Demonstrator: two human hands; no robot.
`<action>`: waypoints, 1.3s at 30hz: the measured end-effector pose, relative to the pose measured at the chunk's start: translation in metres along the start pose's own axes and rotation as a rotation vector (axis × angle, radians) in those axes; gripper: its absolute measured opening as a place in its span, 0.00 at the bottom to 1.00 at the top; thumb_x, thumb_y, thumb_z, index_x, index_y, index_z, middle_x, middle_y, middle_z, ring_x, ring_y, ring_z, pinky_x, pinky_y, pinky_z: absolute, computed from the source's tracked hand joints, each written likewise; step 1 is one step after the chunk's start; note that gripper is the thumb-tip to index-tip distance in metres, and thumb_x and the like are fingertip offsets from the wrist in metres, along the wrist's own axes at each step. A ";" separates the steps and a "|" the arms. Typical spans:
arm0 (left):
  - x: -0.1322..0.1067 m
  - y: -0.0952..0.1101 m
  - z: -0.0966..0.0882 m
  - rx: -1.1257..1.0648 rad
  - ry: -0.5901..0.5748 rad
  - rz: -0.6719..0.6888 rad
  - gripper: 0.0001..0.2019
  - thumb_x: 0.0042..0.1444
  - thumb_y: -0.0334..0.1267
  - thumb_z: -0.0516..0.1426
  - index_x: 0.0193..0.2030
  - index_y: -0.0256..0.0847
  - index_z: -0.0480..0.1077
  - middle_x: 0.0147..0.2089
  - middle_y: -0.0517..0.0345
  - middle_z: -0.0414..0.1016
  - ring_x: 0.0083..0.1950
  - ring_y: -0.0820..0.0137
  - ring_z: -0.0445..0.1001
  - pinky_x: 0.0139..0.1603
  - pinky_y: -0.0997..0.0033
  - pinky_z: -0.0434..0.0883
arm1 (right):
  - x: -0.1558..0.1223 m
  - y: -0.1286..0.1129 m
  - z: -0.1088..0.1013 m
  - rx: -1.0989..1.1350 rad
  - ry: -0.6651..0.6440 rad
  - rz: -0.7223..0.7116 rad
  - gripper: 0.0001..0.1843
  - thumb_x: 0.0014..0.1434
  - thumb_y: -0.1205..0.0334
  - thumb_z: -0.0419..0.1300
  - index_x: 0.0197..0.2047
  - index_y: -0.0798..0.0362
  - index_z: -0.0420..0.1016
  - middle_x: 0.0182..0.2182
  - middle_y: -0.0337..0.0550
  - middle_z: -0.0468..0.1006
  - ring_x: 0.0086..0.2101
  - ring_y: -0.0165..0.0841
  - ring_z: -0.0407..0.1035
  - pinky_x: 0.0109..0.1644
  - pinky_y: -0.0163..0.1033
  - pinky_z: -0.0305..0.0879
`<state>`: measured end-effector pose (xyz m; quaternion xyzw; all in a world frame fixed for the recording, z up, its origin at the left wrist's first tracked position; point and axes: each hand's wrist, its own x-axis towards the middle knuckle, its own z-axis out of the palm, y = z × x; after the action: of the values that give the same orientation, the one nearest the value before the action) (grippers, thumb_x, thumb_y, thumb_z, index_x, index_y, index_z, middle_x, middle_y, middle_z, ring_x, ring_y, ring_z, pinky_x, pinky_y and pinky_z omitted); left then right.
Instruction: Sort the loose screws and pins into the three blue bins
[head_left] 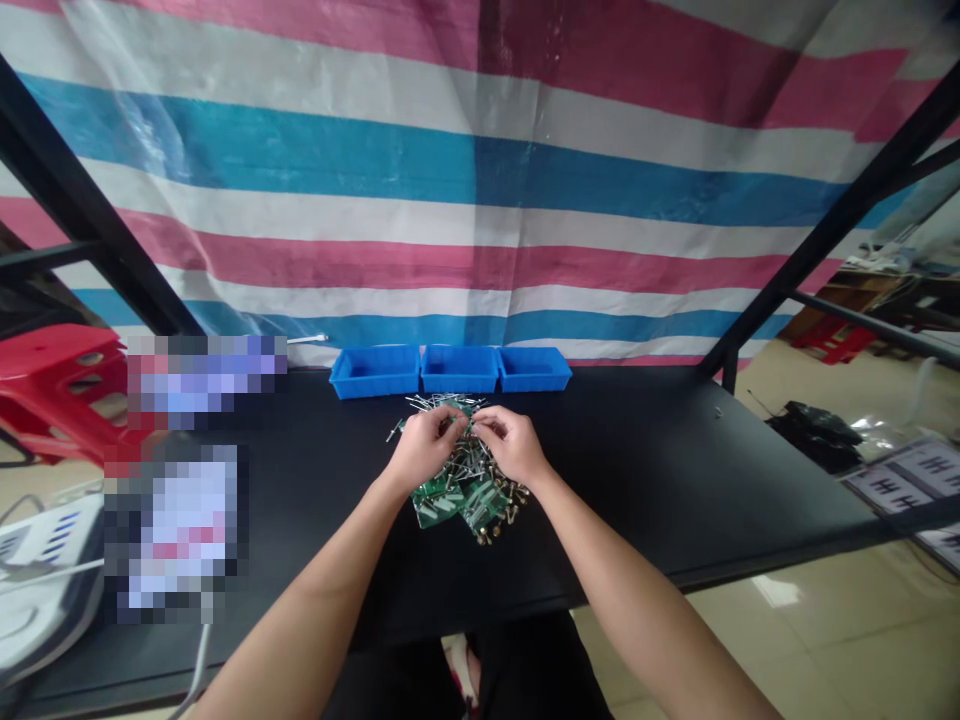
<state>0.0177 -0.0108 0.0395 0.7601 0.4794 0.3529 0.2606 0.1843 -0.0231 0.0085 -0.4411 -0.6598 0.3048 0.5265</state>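
Note:
A mixed pile of small hardware (474, 462) lies on the black table in front of me, with silvery pin-like pieces and brass-coloured screw-like pieces. Green circuit-board-like pieces (437, 503) are at its near side. Over the pile's far part, my left hand (431, 440) is closed, thumb and fingertips pinched together. My right hand (511, 440) is closed in a similar pinch close beside it, fingertips almost meeting the left ones. What the fingertips hold is too small and too hidden to name. Three blue plastic bins (459, 385) stand in a row just beyond the pile.
The black tabletop (637, 480) stretches to both sides, between black metal frame posts (825, 225). A striped tarp (450, 220) hangs behind. Blurred-out items (184, 530) and a white device (45, 570) occupy the left. Red plastic stools (60, 390) stand beyond the left edge.

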 end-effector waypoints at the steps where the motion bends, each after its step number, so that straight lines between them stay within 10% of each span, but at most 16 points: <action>1: 0.000 0.000 0.000 0.007 -0.006 0.004 0.15 0.57 0.47 0.52 0.35 0.39 0.73 0.20 0.64 0.65 0.23 0.74 0.60 0.27 0.75 0.57 | 0.000 0.000 0.000 0.003 0.016 0.001 0.09 0.55 0.60 0.60 0.37 0.54 0.76 0.30 0.43 0.80 0.28 0.32 0.73 0.33 0.34 0.66; 17: 0.002 -0.008 -0.001 -0.084 0.099 -0.075 0.20 0.56 0.53 0.51 0.23 0.39 0.63 0.20 0.64 0.60 0.24 0.74 0.58 0.27 0.75 0.55 | 0.003 0.005 -0.013 -0.067 0.012 0.045 0.13 0.55 0.53 0.60 0.28 0.53 0.75 0.23 0.40 0.76 0.24 0.29 0.67 0.31 0.34 0.62; 25: 0.012 -0.041 -0.025 -0.241 0.453 -0.397 0.12 0.50 0.39 0.46 0.33 0.40 0.69 0.20 0.60 0.67 0.21 0.69 0.64 0.24 0.71 0.59 | 0.020 0.023 -0.028 0.462 0.412 0.403 0.15 0.44 0.52 0.67 0.25 0.56 0.72 0.19 0.36 0.71 0.16 0.21 0.56 0.17 0.28 0.45; 39: 0.018 -0.047 -0.015 -0.160 0.363 -0.232 0.14 0.53 0.45 0.54 0.42 0.40 0.68 0.40 0.50 0.79 0.40 0.64 0.76 0.39 0.70 0.68 | 0.049 0.052 -0.053 0.612 0.661 0.542 0.13 0.47 0.57 0.66 0.27 0.53 0.66 0.15 0.30 0.67 0.12 0.20 0.55 0.12 0.26 0.43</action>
<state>-0.0149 0.0258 0.0193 0.6008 0.5731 0.4884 0.2684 0.2464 0.0401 -0.0014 -0.4946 -0.2014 0.4532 0.7137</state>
